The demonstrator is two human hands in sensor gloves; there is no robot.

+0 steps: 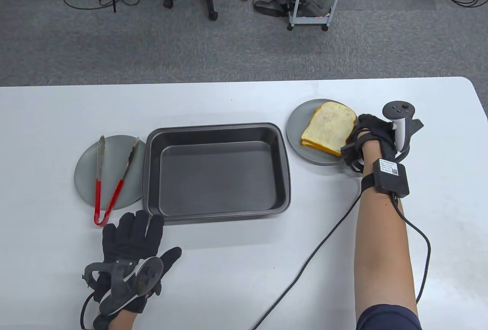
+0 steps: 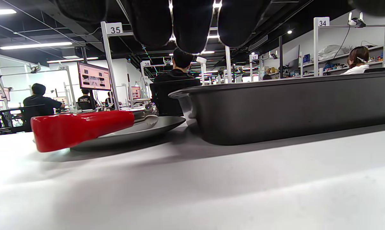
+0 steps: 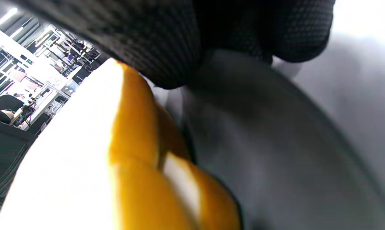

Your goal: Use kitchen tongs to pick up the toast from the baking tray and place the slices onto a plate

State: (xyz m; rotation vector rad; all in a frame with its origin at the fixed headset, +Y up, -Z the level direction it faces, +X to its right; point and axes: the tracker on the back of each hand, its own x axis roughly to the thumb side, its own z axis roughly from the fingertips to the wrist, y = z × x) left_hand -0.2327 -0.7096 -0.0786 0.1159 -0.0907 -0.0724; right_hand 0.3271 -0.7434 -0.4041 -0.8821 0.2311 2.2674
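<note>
While left hand (image 1: 131, 246) lies flat | right hand (image 1: 371, 137) grip unclear | white table (image 1: 244, 269) | grey carpet (image 1: 152, 51)

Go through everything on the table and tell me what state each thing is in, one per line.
baking tray: empty, flat on the table
toast: stacked slices on the right plate
tongs: open, lying on the left plate, untouched
left hand: flat on the table, holding nothing
right hand: at the toast's edge, fingers touching it; grip unclear
</note>
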